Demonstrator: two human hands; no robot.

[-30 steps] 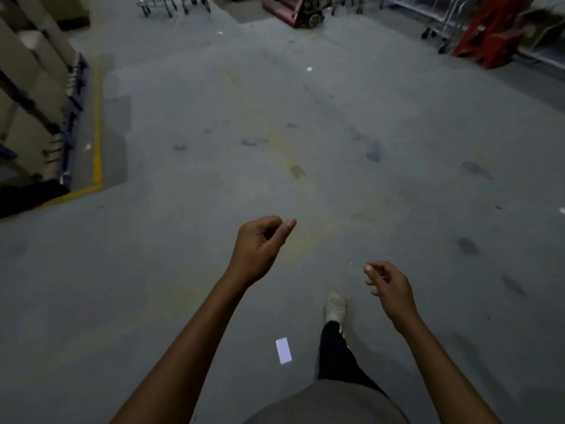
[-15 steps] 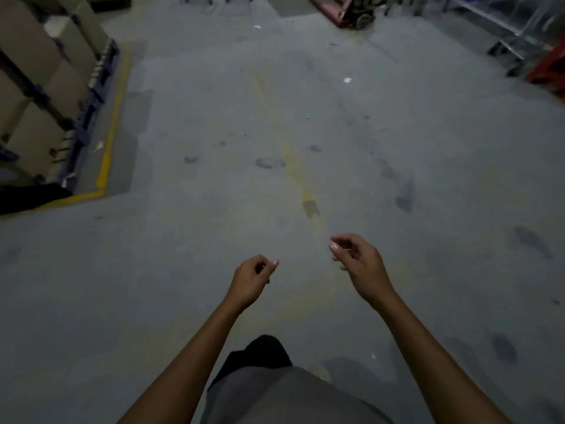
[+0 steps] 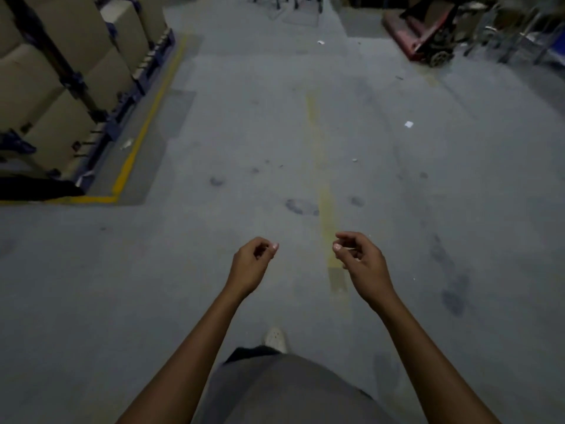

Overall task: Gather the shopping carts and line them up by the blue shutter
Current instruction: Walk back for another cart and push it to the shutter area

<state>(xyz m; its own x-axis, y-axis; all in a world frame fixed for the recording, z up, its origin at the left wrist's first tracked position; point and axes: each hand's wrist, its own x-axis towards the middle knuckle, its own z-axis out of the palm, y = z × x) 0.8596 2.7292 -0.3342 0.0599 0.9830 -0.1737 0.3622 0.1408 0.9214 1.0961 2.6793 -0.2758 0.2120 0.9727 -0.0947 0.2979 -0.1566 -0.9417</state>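
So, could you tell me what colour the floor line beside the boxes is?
The line is yellow; the head view shows it best.

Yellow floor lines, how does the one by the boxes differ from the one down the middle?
The left line, beside the boxes, is bright, solid and turns a corner; the middle line is faded, patchy and straight. Both are yellow paint on the grey floor.

The floor point(image 3: 305, 133) was grey with dark smudges, its line point(image 3: 137, 139) yellow; boxes point(image 3: 36, 75) were tan, the pallet jack point(image 3: 412, 35) red.
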